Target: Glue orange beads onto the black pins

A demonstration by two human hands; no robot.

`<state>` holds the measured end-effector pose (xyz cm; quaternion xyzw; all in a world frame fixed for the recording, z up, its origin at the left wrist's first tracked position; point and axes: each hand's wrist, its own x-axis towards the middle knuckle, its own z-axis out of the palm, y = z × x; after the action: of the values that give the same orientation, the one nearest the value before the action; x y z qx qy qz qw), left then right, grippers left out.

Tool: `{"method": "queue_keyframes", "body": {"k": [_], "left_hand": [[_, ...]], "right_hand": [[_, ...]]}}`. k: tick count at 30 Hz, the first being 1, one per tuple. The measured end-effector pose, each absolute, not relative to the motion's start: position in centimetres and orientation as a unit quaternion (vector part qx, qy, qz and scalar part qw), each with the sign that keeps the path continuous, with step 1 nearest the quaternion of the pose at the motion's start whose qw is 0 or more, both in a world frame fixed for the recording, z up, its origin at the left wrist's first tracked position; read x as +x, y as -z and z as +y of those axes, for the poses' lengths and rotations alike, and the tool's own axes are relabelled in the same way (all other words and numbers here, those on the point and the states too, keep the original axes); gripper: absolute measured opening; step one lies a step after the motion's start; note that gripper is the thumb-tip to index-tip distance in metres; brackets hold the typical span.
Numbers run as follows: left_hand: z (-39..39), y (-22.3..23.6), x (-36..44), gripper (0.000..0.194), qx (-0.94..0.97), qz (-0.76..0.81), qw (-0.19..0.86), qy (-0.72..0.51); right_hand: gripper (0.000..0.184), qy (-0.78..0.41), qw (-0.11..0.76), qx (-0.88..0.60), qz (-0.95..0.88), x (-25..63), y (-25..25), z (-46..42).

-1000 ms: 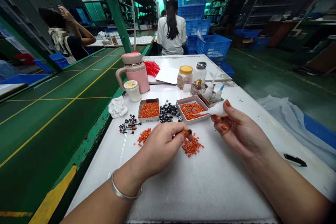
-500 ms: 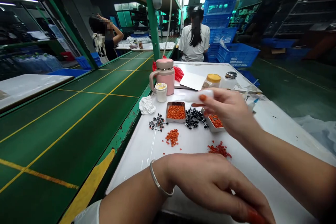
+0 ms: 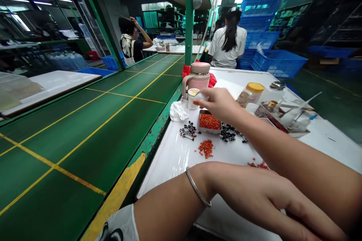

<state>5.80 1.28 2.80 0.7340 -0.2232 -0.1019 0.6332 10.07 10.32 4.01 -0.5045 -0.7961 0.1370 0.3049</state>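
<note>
My right hand [image 3: 219, 103] reaches over the white worktable [image 3: 166, 162], fingers pinched on a white tube-shaped thing [image 3: 200, 98]. The tube is partly hidden by the fingers and overlaps a small white jar [image 3: 193, 104] in view. Below this hand sits a square tray [image 3: 210, 130] full of orange-red pieces. Black stem-like parts [image 3: 189, 131] lie to its left, more black parts [image 3: 228, 132] to its right. A loose heap of orange pieces [image 3: 206, 148] is in front. My left hand [image 3: 271, 199], with a silver bangle, hangs low at the near edge; its fingers curl together and the tips are cut off.
A pink mug [image 3: 199, 77] and crumpled white tissue [image 3: 178, 111] stand by the green conveyor belt [image 3: 93, 135]. A yellow-lidded jar [image 3: 251, 94] and a box of small bottles [image 3: 271, 113] are at the right. Two people [image 3: 229, 41] sit farther off near stacked blue crates [image 3: 258, 11].
The view has swung left, so the scene sits farther right. My right hand has moved left with the white tube, from beside the tray to the small white jar. My left hand stays low.
</note>
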Motion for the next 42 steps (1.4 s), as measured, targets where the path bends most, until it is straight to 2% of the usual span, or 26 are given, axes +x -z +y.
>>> {"method": "queue_keyframes", "body": {"k": [5, 7, 10, 12, 14, 18, 22, 30, 42], "left_hand": [[0.4, -3.8, 4.0, 0.015, 0.745, -0.149, 0.648, 0.055], [-0.1, -3.8, 3.4, 0.012, 0.724, -0.095, 0.683, 0.022], [-0.5, -3.1, 3.1, 0.016, 0.658, 0.03, 0.746, -0.094], [-0.4, -2.3, 3.3, 0.022, 0.618, 0.124, 0.761, -0.154], [-0.1, -1.6, 3.6, 0.026, 0.598, 0.211, 0.741, -0.221], [0.6, -0.9, 3.8, 0.028, 0.613, 0.279, 0.684, -0.28], [1.0, -0.6, 3.7, 0.027, 0.639, 0.332, 0.627, -0.299], [0.9, -0.8, 3.4, 0.028, 0.665, 0.367, 0.579, -0.295], [0.6, -1.1, 3.2, 0.026, 0.673, 0.39, 0.562, -0.281]], "right_hand": [[0.034, -0.215, 0.447, -0.519, -0.696, 14.9, -6.3, 8.1], [0.036, -0.286, 0.503, -0.504, -0.641, 17.3, -5.9, 6.9], [0.037, -0.412, 0.562, -0.506, -0.507, 20.6, -4.8, 4.7], [0.039, -0.456, 0.59, -0.51, -0.428, 22.4, -4.0, 3.0], [0.039, -0.475, 0.609, -0.506, -0.383, 23.8, -3.4, 1.3], [0.037, -0.464, 0.654, -0.484, -0.349, 25.2, -2.7, -1.1], [0.033, -0.437, 0.666, -0.469, -0.382, 25.6, -2.1, -2.5], [0.018, -0.384, 0.665, -0.461, -0.445, 25.5, -1.3, -3.9], [0.015, -0.354, 0.644, -0.464, -0.495, 25.4, -1.2, -4.7]]}}
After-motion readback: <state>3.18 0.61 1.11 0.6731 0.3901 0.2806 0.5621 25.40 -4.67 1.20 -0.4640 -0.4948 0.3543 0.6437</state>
